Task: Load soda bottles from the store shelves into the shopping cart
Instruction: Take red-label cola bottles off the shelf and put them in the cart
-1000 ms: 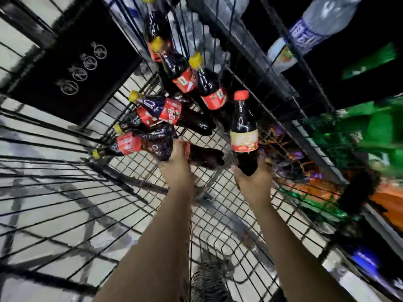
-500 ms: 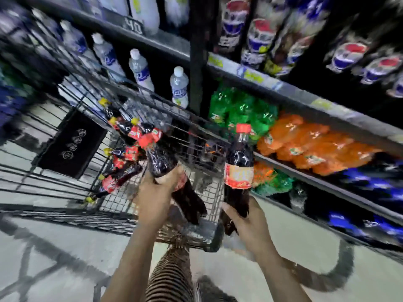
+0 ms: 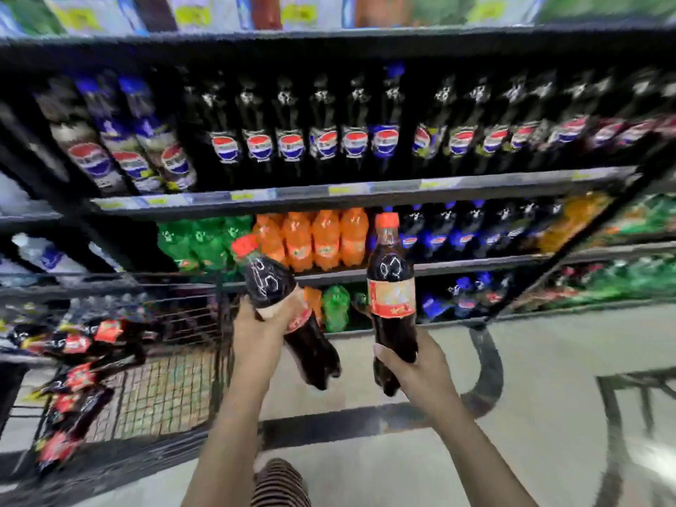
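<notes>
Dark cola: left bottle (image 3: 270,283) and right bottle (image 3: 391,272) held clear of the cart (image 3: 223,323).
A second ago both bottles hung over the cart; now the view faces the shelves (image 3: 347,193), with the cart at left and its loaded bottles (image 3: 73,342) lying inside. Neither held bottle was released, so this pair probably remains to be loaded. The left grip (image 3: 259,331) wraps the label of the left bottle, which tilts with its cap up and leftward. The right grip (image 3: 413,364) curls round the lower body of the upright right bottle. Both bottles are in the air, just right of the cart.
</notes>
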A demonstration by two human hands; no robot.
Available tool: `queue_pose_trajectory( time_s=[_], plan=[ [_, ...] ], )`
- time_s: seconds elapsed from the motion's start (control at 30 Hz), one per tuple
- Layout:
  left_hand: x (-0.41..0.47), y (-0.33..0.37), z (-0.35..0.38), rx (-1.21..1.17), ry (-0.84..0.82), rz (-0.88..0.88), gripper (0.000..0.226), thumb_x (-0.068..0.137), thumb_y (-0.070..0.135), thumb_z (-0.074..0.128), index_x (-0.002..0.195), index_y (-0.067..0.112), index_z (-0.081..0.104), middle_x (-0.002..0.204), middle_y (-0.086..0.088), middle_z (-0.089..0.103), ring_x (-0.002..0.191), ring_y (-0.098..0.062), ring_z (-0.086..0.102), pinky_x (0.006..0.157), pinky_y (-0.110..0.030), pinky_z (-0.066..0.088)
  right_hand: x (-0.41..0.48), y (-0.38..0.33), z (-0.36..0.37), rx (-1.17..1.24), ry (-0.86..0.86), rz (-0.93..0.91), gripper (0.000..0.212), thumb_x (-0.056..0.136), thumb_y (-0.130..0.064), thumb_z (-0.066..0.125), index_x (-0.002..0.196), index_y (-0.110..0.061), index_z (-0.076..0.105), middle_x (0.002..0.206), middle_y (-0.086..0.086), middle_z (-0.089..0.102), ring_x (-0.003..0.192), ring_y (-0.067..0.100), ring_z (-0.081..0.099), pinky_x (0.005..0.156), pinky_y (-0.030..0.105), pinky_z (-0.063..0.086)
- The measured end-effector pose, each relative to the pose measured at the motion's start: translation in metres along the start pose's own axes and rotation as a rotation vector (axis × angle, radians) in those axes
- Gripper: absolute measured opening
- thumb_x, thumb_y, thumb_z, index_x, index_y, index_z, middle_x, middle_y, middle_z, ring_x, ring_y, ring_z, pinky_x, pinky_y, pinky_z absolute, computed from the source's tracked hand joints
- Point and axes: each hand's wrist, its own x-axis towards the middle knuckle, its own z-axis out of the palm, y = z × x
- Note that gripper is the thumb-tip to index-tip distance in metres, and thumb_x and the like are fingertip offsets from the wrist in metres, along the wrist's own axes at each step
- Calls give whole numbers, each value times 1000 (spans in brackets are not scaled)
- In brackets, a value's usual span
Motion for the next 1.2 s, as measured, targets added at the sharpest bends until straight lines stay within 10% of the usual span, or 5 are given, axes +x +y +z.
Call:
queue_pose_trajectory(
  time_s=[0.3, 0.53, 0.8, 1.0, 1.2],
  plan=[
    [-12, 32, 144, 200, -379, 158, 40, 62, 39, 87, 95, 30, 65, 91, 14, 72, 85, 1, 65, 78, -22, 49, 12, 23, -104, 174, 211, 102, 28, 68, -47, 74, 88, -30, 63, 79, 4, 69, 75, 30, 67, 68, 46, 53],
    [13, 55, 291, 281, -641, 204, 29, 69, 26, 84, 91, 28, 66, 85, 16, 72, 79, 2, 65, 67, -15, 45, 71, 10, -201, 260, 397, 82, 34, 73, -37, 72, 92, -12, 62, 61, 6, 65, 45, 20, 54, 41, 22, 37],
    [21, 84, 450, 331, -967, 205, 50, 60, 46, 86, 104, 33, 67, 95, 16, 74, 93, -5, 69, 89, -32, 52, 120, 5, -304, 363, 625, 97, 38, 71, -31, 72, 95, -3, 62, 77, 25, 68, 65, 41, 62, 61, 61, 47],
    [-3, 84, 544, 375, -1092, 218, 55, 56, 54, 81, 105, 35, 67, 96, 16, 74, 94, -4, 69, 94, -39, 52, 136, 28, -374, 417, 675, 105, 9, 84, -3, 65, 87, -2, 57, 48, -1, 59, 40, 11, 54, 39, 18, 37],
    [-33, 78, 642, 372, -1103, 234, 54, 56, 56, 81, 104, 36, 67, 96, 20, 73, 94, 1, 67, 93, -34, 51, 159, 61, -468, 379, 656, 114, 11, 84, -8, 69, 86, -15, 61, 58, -5, 63, 45, 1, 55, 42, 12, 36]
  ],
)
